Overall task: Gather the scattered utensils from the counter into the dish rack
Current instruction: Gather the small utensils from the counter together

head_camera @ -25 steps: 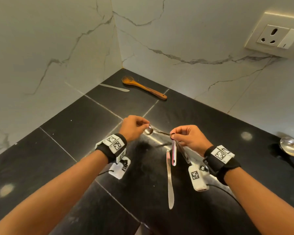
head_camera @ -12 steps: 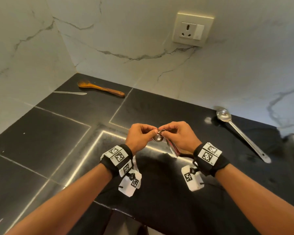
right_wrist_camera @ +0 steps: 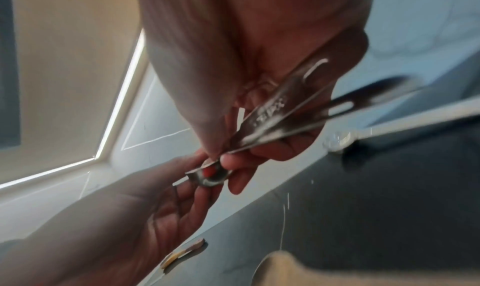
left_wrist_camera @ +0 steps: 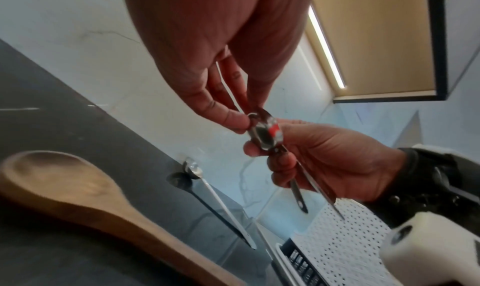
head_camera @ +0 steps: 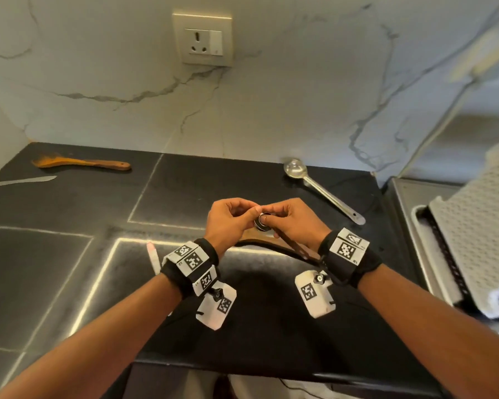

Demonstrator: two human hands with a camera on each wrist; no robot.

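My right hand grips a bundle of small steel spoons by their flat handles, which slant back toward the wrist. My left hand meets it and pinches the bowl end of the bundle between thumb and fingertips. Both hands hover over the middle of the black counter. A white perforated dish rack stands at the right edge. A long steel spoon lies behind the hands, a wooden spoon at the far left.
A flat steel blade lies at the left edge by the wall. A wooden spatula sits under my hands and a pink-white utensil beside my left wrist. A steel tray borders the rack. A wall socket is above.
The head view has swung right and the dish rack has come into sight. My hands, a spoon-length apart a second ago, have closed together on the small spoons.
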